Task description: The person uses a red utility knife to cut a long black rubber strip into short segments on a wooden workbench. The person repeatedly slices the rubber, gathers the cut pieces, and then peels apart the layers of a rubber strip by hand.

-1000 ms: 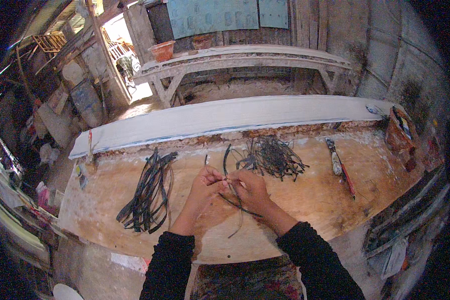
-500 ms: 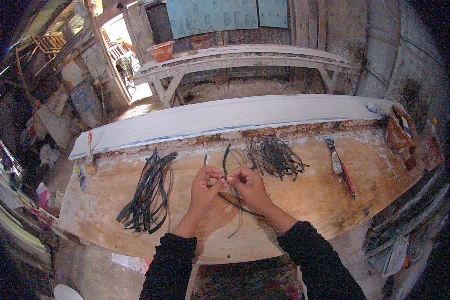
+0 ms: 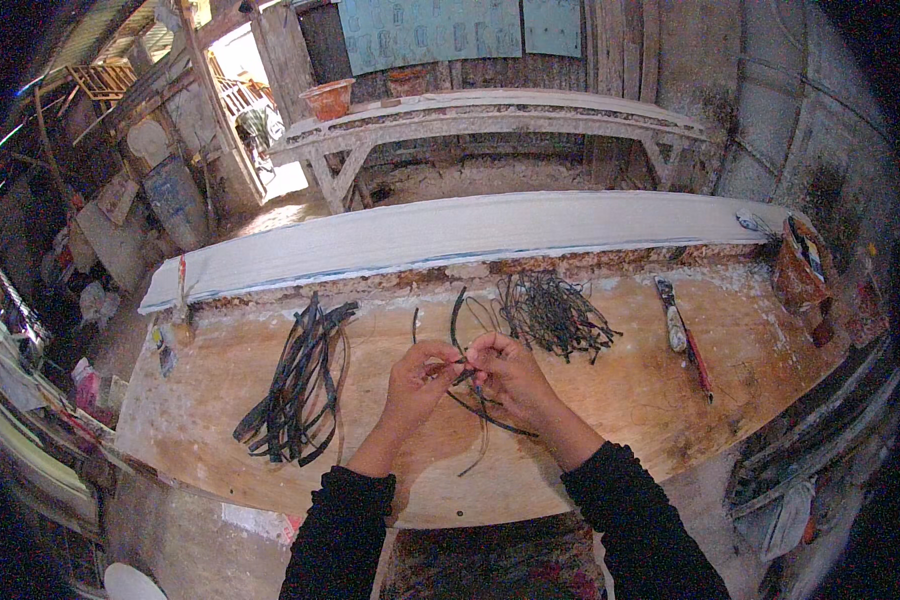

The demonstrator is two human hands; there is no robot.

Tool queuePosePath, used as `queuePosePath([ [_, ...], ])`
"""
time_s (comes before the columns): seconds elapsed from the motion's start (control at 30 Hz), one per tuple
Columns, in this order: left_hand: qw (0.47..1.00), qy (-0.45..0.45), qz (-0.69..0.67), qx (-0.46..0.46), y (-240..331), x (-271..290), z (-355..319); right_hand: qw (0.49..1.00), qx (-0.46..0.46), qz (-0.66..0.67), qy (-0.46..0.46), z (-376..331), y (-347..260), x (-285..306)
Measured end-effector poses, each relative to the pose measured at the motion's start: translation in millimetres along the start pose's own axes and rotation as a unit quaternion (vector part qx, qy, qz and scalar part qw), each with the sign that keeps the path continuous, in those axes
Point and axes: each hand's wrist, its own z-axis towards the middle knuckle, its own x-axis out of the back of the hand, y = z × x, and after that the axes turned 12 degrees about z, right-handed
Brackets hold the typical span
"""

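Just above the middle of the wooden tabletop, my left hand (image 3: pixel 420 392) and my right hand (image 3: pixel 518 388) meet, both pinching a black strip (image 3: pixel 454 318). One end of it curves up and away from me. Other dark lengths show below the fingers, one slanting to the lower right and a thin strand (image 3: pixel 475 455) trailing toward me. My fingertips cover the spot where they cross. Left of my hands lies a loose bundle of flat black strips (image 3: pixel 288 395). Beyond my right hand sits a heap of thin, tangled black loops (image 3: pixel 558 315).
A paint-smeared tool with a red handle (image 3: pixel 682 335) lies right on the tabletop (image 3: pixel 610 440). A rusty-brown container (image 3: pixel 802 265) stands at the far right corner. A long white board (image 3: pixel 470 228) runs along the back edge. Upright at far left is a brush (image 3: pixel 181 295).
My left fingertips have moved right and closer to my right hand, which has turned slightly. The strips between them have shifted a little. The bundle and heap lie as before.
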Motion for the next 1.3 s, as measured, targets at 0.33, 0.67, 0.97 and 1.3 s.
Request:
queuePosePath([
  [0.33,0.993,0.043,-0.092,0.059,11.2,-1.0,4.8,0.925,0.199,-0.324,0.016,3.6,16.0,3.2],
  [0.67,0.985,0.037,0.157,-0.067,11.2,-0.2,-4.2,0.786,0.317,-0.53,-0.034,-1.9,8.3,-6.1],
  [0.97,0.994,0.028,-0.079,0.075,3.1,4.3,3.7,0.97,0.119,-0.209,-0.041,-5.1,9.8,-12.6],
  [1.3,0.991,0.032,-0.089,0.095,2.7,1.2,4.5,0.995,-0.029,0.086,-0.042,-4.5,5.2,-11.6],
])
